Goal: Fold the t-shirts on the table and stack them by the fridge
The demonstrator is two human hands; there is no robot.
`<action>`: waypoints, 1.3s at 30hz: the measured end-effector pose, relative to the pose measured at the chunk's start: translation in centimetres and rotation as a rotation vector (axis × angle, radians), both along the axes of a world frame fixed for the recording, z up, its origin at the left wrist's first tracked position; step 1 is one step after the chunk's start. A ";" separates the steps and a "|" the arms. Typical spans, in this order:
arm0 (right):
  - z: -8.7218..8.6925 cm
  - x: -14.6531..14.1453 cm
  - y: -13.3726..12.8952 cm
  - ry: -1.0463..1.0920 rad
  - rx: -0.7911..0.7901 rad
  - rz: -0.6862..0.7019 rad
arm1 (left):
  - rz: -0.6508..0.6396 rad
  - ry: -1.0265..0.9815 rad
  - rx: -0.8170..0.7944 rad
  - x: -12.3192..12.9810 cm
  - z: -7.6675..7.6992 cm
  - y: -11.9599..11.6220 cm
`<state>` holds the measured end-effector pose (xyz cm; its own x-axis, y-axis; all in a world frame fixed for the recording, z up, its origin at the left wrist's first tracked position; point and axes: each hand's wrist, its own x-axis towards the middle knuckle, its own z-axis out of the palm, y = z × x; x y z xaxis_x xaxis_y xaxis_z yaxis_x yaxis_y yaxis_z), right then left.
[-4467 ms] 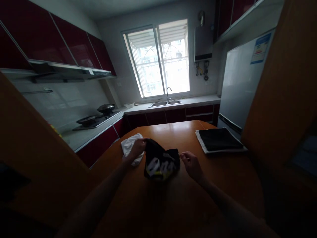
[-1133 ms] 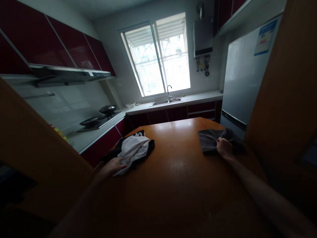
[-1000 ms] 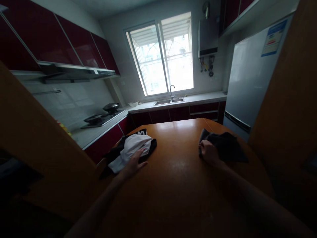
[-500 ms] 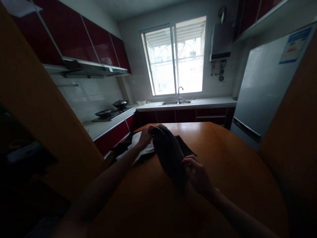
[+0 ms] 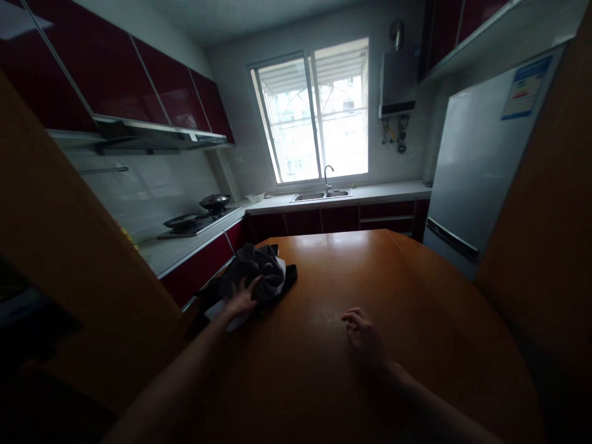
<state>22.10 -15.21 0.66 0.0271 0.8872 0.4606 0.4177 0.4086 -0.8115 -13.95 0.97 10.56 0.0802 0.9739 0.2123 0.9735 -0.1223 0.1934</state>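
Observation:
My left hand (image 5: 240, 301) lies on a crumpled dark grey garment (image 5: 257, 265), its fingers spread. That garment rests on top of a pile of clothes at the left side of the wooden table (image 5: 370, 271). White cloth (image 5: 216, 309) and black cloth (image 5: 290, 274) stick out from beneath it. Over the table to the right is my right hand (image 5: 365, 336), holding nothing. Its fingers are loosely curled, with a gap between thumb and fingers.
Behind the table runs a white counter with a double sink (image 5: 309, 197) and a tap. A stove (image 5: 198, 223) with two pans is at the left. At the right stands a fridge (image 5: 472, 166). The table's rounded edge curves along the right.
The dark grey garment, held up between both hands before, now lies bunched on the pile at left. My left hand moved left and down and has spread its fingers; my right hand let go.

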 end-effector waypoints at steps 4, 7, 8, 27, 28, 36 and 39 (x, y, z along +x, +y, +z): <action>-0.8 -0.6 -0.7 -0.018 -0.026 0.032 | 0.103 0.105 0.026 -1.5 -6.1 0.7; -0.9 -0.8 -0.9 -0.055 -0.054 0.035 | 0.123 0.105 0.036 -3.2 -7.1 3.5; -0.8 -0.8 -0.9 -0.062 -0.063 0.034 | 0.135 0.096 0.019 -3.7 -7.0 4.6; -0.2 3.6 5.0 -0.611 -0.262 -0.324 | -0.382 -0.063 -0.075 16.4 -9.8 -7.2; -0.2 3.8 5.2 -0.658 -0.294 -0.325 | -0.404 -0.051 -0.077 17.3 -9.8 -7.3; -1.9 4.4 5.2 -0.784 -0.468 -0.302 | -0.509 -0.041 -0.144 17.2 -10.2 -6.9; -2.3 4.5 5.3 -0.801 -0.458 -0.296 | -0.512 -0.144 -0.137 16.7 -10.5 -6.3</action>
<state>26.61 -9.92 -1.60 0.1071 0.9929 0.0511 0.9513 -0.0874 -0.2958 2.77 -5.32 0.02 0.5304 0.8376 0.1303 0.7588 -0.5377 0.3676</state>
